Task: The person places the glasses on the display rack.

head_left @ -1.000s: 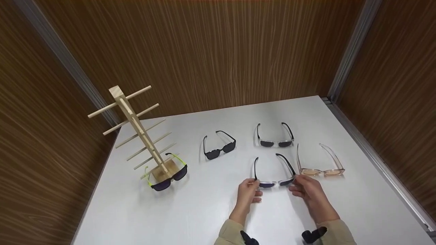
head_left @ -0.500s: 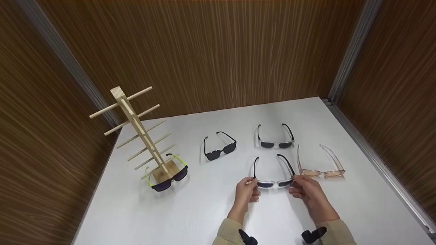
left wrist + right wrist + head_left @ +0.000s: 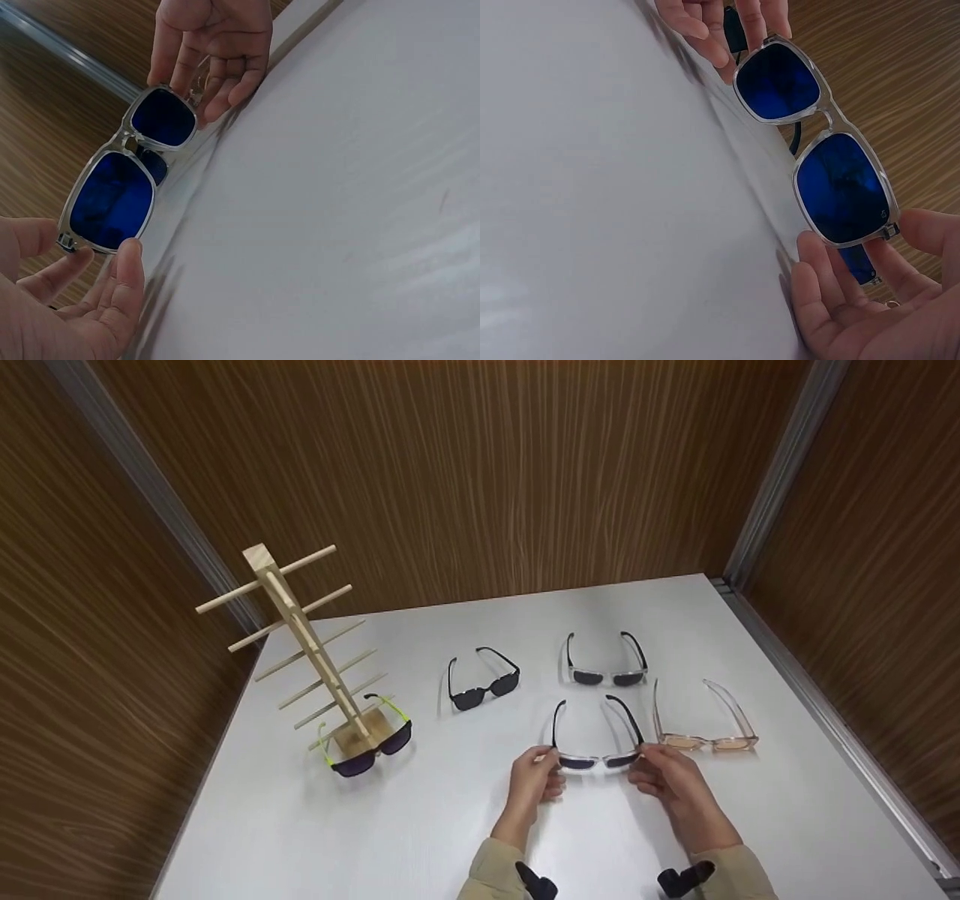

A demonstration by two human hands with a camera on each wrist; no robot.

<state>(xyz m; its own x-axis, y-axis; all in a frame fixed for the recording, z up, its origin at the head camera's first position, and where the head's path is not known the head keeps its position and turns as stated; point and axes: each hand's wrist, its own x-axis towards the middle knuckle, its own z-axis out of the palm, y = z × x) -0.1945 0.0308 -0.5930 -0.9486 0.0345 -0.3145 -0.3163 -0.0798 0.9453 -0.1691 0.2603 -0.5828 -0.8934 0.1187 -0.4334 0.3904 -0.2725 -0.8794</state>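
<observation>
Fingertips first: the left hand and the right hand each pinch an outer front corner of the clear-framed sunglasses, near the hinges. The pair sits between them over the near part of the white table, black temples spread and pointing away. I'd judge it light, stiff plastic, rather slick; the hinges look the weak spot, and the blue lenses would smudge, so those corners seem the right hold. Beyond lie the peach-tinted glasses and, farther left, the wooden display rack.
</observation>
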